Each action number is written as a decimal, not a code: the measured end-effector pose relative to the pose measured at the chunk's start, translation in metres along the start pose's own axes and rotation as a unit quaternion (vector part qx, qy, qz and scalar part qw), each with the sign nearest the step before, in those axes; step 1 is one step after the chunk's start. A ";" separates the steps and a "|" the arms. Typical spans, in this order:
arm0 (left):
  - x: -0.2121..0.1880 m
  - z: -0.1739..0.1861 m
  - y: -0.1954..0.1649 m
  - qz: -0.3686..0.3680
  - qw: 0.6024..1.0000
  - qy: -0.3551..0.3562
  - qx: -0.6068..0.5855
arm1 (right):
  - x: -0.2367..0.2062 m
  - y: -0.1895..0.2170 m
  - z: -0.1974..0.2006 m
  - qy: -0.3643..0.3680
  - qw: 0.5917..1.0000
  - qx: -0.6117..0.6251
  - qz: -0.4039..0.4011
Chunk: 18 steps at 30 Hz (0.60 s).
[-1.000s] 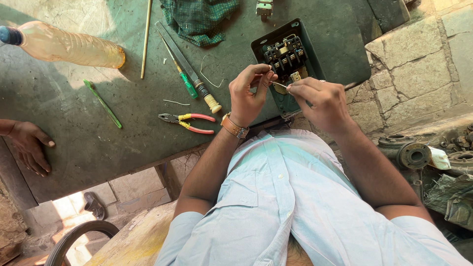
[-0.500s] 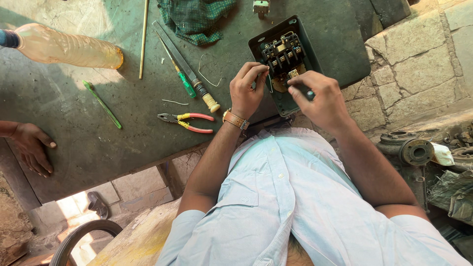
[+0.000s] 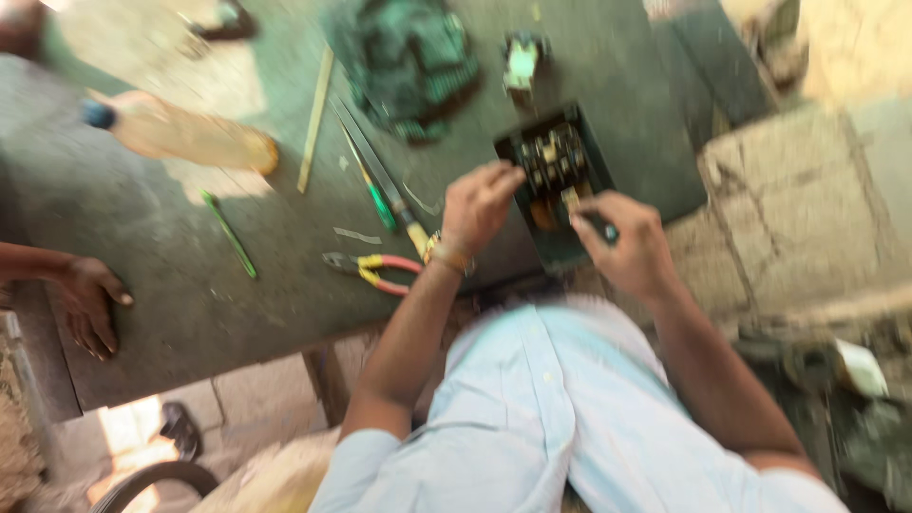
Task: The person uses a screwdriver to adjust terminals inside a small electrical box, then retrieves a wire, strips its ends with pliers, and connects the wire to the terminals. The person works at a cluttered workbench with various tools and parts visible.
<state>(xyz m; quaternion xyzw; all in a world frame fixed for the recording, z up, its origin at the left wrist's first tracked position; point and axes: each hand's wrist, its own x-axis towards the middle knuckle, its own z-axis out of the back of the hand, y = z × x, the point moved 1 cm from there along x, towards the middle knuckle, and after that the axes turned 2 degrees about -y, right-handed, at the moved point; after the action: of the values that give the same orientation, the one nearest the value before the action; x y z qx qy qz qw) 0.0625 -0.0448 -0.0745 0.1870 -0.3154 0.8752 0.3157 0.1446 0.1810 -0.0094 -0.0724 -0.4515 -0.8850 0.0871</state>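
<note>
Working over a dark boxy switch unit [image 3: 556,180] with copper-coloured parts inside, near the counter's [image 3: 171,285] near edge at the right. Left hand [image 3: 480,204] rests on the unit's left rim, fingers curled; frame too blurred to tell if they pinch anything. Right hand [image 3: 622,242] has fingers closed on a small dark tool [image 3: 600,228], its pale tip at the unit's middle. Counter is dull grey-green, scuffed and matte.

Along the near edge left of the wrist: pliers [image 3: 372,272] with red-yellow handles, lying flat. Above them a long metal file [image 3: 375,171] and a green-handled screwdriver [image 3: 372,190], both slanted. A thin green stick [image 3: 229,235] further left, a pale wooden strip [image 3: 315,122] towards the far edge, a clear amber plastic bottle [image 3: 180,133] on its side at the far left. Crumpled green cloth [image 3: 413,57] at the far edge. Another person's hand [image 3: 93,302] lies flat on the left edge.

Versus half a second ago: view swung and blurred, unit now sits lower in frame; both hands stay at the unit, right hand shifted slightly lower over it. Pliers, file, bottle unmoved on the counter.
</note>
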 end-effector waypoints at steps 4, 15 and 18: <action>0.007 0.005 0.003 -0.022 0.998 0.054 -0.002 | 0.002 0.007 0.003 0.011 0.998 -0.002 -0.057; -0.006 -0.008 -0.008 0.082 0.986 -0.069 -0.126 | -0.007 -0.008 0.004 -0.013 0.999 0.012 -0.035; -0.006 -0.009 -0.008 0.076 0.989 -0.070 -0.103 | -0.007 -0.008 0.005 -0.017 0.999 0.006 -0.040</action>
<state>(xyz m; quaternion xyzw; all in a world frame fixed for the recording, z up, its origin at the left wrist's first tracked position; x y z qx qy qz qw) 0.0714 -0.0366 -0.0811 0.1895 -0.4387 0.8442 0.2427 0.1497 0.1905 -0.0147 -0.0690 -0.4606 -0.8838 0.0441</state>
